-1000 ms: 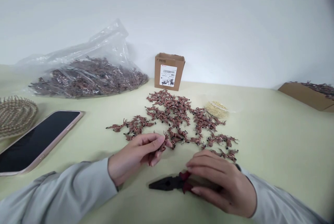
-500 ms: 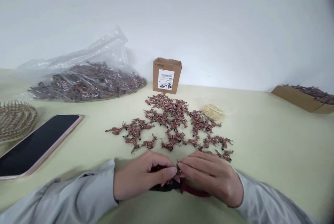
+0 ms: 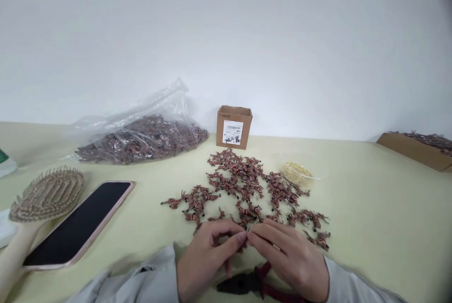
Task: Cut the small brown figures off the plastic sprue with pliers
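My left hand (image 3: 212,256) is closed in a pinch, with a small brown reindeer figurine (image 3: 243,247) mostly hidden behind its thumb. Against its fingertips, my right hand (image 3: 291,256) pinches at the same spot; a tiny thing there is too small to name. Below both hands are pliers with dark jaws (image 3: 240,283) and red handles, partly covered by my right hand; whether that hand also grips them I cannot tell. Just beyond the hands, many more reindeer figurines (image 3: 238,168) lie in a loose pile on the table.
A clear bag of brown figurines (image 3: 141,140) lies back left, beside a small cardboard box (image 3: 226,140). Small gold-coloured pieces (image 3: 296,174) sit in clear plastic to the right. A phone (image 3: 81,225) and a hairbrush (image 3: 52,194) are at left; another carton (image 3: 413,152) stands far right.
The view has tilted up and swung left, so things appear lower and further right. Both hands stay pinched together; more of the pliers shows beneath them.
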`<state>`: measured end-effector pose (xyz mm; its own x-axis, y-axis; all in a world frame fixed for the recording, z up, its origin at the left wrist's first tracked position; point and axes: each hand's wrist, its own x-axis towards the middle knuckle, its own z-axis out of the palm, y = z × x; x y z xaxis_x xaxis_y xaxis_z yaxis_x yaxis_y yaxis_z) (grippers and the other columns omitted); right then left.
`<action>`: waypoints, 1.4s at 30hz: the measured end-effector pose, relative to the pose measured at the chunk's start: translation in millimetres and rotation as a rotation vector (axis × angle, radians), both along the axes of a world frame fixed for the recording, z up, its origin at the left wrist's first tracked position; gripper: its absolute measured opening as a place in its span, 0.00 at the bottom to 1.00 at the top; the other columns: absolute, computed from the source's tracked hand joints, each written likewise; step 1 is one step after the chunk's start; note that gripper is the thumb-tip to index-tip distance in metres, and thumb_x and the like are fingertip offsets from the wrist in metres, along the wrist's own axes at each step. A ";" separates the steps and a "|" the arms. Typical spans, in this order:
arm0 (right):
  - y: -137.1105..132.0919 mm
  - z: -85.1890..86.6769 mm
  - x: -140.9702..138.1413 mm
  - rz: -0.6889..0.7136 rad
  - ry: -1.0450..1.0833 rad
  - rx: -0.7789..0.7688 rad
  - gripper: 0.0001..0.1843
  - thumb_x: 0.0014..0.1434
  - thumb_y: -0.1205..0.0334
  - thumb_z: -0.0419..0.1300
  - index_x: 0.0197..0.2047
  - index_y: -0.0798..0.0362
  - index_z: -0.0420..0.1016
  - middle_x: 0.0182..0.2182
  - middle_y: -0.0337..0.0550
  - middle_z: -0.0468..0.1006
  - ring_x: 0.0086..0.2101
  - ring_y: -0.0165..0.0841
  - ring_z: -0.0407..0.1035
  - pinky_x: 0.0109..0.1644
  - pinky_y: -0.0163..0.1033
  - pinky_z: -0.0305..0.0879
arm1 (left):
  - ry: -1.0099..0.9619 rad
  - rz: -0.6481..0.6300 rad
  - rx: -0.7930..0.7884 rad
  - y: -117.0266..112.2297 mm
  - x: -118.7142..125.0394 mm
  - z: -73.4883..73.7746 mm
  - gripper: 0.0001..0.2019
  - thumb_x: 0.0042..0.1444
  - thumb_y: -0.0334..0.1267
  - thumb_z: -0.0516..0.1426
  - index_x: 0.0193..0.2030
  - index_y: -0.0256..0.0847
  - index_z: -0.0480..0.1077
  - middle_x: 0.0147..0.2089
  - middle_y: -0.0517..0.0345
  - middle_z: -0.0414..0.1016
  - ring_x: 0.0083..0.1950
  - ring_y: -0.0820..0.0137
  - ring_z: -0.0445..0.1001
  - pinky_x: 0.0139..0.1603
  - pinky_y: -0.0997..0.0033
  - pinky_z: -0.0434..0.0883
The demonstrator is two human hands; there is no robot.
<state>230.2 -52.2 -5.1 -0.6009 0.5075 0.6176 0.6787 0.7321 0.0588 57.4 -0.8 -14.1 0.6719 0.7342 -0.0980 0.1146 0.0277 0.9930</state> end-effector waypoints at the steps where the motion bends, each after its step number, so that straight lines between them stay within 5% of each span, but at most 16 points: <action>1: 2.1 0.1 -1.8 -0.007 0.000 -0.004 0.18 0.61 0.68 0.38 0.38 0.61 0.67 0.31 0.53 0.72 0.31 0.34 0.66 0.30 0.36 0.65 | -0.016 0.046 0.013 0.7 -0.2 -0.3 0.16 0.49 0.47 0.54 0.29 0.34 0.71 0.25 0.58 0.63 0.24 0.74 0.62 0.19 0.78 0.65; 6: 13.3 2.9 -11.0 -0.056 -0.064 -0.131 0.14 0.61 0.67 0.41 0.35 0.58 0.66 0.29 0.46 0.69 0.28 0.31 0.62 0.30 0.35 0.62 | -0.036 0.184 0.040 5.1 -3.7 -0.4 0.15 0.45 0.46 0.57 0.28 0.33 0.74 0.27 0.54 0.68 0.27 0.70 0.64 0.21 0.76 0.67; 12: 22.5 13.8 -13.5 -0.130 -0.030 -0.301 0.11 0.57 0.75 0.46 0.30 0.55 0.66 0.27 0.41 0.69 0.29 0.29 0.63 0.32 0.32 0.60 | 0.010 0.137 0.196 3.4 -9.4 2.7 0.15 0.50 0.46 0.53 0.31 0.37 0.75 0.27 0.54 0.72 0.30 0.68 0.67 0.26 0.75 0.66; 17: 25.0 14.5 -9.6 -0.143 -0.034 -0.373 0.12 0.56 0.74 0.47 0.26 0.55 0.67 0.26 0.40 0.69 0.27 0.28 0.65 0.30 0.31 0.59 | 0.013 0.112 0.199 1.9 -11.3 -2.0 0.14 0.42 0.42 0.60 0.36 0.39 0.74 0.31 0.54 0.75 0.34 0.64 0.70 0.31 0.71 0.67; 25: -4.4 1.4 0.2 -0.174 0.158 -0.223 0.13 0.56 0.64 0.52 0.45 0.53 0.68 0.37 0.45 0.75 0.37 0.32 0.70 0.38 0.32 0.68 | -0.067 0.070 -0.021 4.5 -7.6 -10.7 0.13 0.38 0.41 0.62 0.29 0.35 0.70 0.27 0.55 0.72 0.28 0.69 0.70 0.28 0.71 0.67; 30: -19.1 30.0 43.5 -0.217 0.027 -0.237 0.17 0.53 0.59 0.57 0.47 0.50 0.67 0.41 0.44 0.74 0.40 0.34 0.70 0.43 0.34 0.69 | -0.060 0.087 0.031 8.3 -8.3 -13.4 0.14 0.43 0.43 0.60 0.33 0.35 0.68 0.34 0.51 0.74 0.33 0.68 0.71 0.34 0.70 0.66; 34: 17.8 61.6 91.9 -0.545 0.194 -0.305 0.15 0.57 0.57 0.50 0.44 0.54 0.69 0.42 0.47 0.74 0.40 0.35 0.69 0.46 0.41 0.66 | -0.101 0.050 -0.007 6.7 -6.4 -11.1 0.15 0.45 0.46 0.58 0.32 0.35 0.66 0.30 0.51 0.74 0.31 0.69 0.71 0.35 0.68 0.66; 36: 47.4 65.6 112.5 -0.770 0.121 -0.489 0.15 0.59 0.59 0.47 0.43 0.57 0.69 0.42 0.48 0.73 0.40 0.34 0.69 0.46 0.40 0.64 | -0.126 0.042 -0.058 5.9 -5.6 -10.2 0.15 0.44 0.47 0.58 0.31 0.35 0.66 0.30 0.52 0.73 0.31 0.69 0.71 0.34 0.68 0.67; 40: 101.6 43.4 137.4 -0.853 -0.013 -0.757 0.08 0.55 0.65 0.54 0.30 0.58 0.73 0.29 0.45 0.75 0.33 0.32 0.69 0.39 0.36 0.65 | -0.173 0.038 -0.170 7.2 -5.2 -12.3 0.16 0.43 0.47 0.59 0.32 0.36 0.64 0.31 0.54 0.72 0.33 0.66 0.73 0.32 0.66 0.69; 42: 118.9 25.6 143.1 -0.902 -0.065 -0.856 0.09 0.56 0.61 0.53 0.37 0.57 0.70 0.35 0.42 0.73 0.34 0.29 0.68 0.38 0.38 0.66 | -0.187 0.035 -0.185 8.9 -5.1 -14.7 0.17 0.44 0.48 0.58 0.32 0.36 0.62 0.29 0.56 0.70 0.29 0.67 0.73 0.29 0.66 0.70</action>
<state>373.3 66.7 20.5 0.1536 0.9792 -0.1324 0.9726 -0.1735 -0.1549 52.3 8.0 -28.9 0.6654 0.7385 -0.1091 -0.0748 0.2113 0.9745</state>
